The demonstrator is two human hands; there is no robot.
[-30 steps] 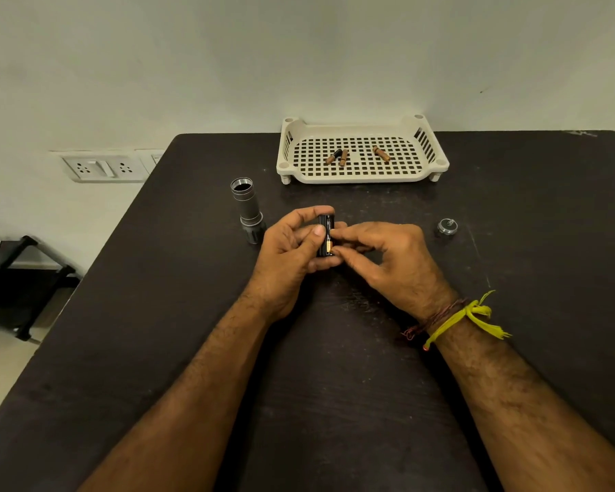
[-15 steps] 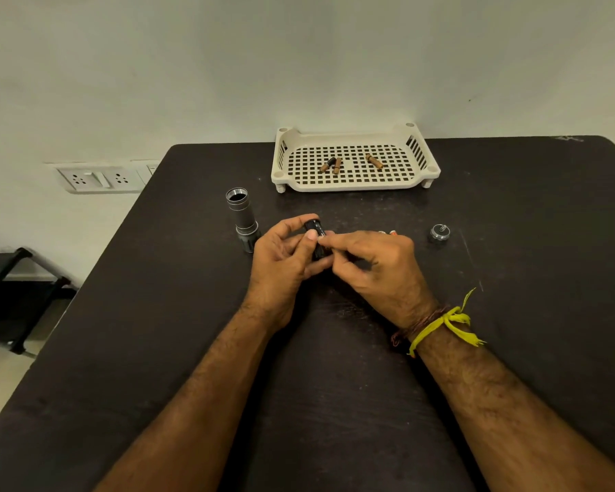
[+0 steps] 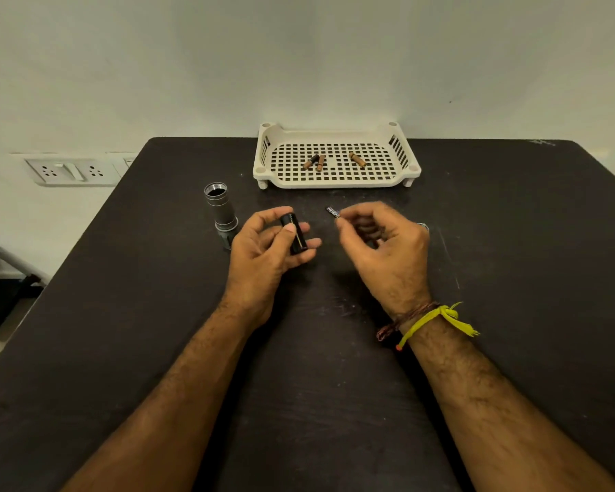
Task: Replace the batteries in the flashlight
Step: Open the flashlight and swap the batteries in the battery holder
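My left hand grips a black cylindrical battery holder between thumb and fingers, just above the dark table. My right hand is a short way to its right and pinches a small dark battery at its fingertips. The grey flashlight body stands upright on the table, open end up, just left of my left hand. The flashlight's metal cap lies on the table, mostly hidden behind my right hand.
A cream perforated tray sits at the table's far edge with three brown batteries in it. The black table ends at a wall with sockets on the left. A dark stand is on the floor at left.
My hands were together on the battery holder. My right hand has since pulled away to the right with a battery in its fingertips, and the holder stays in my left hand.
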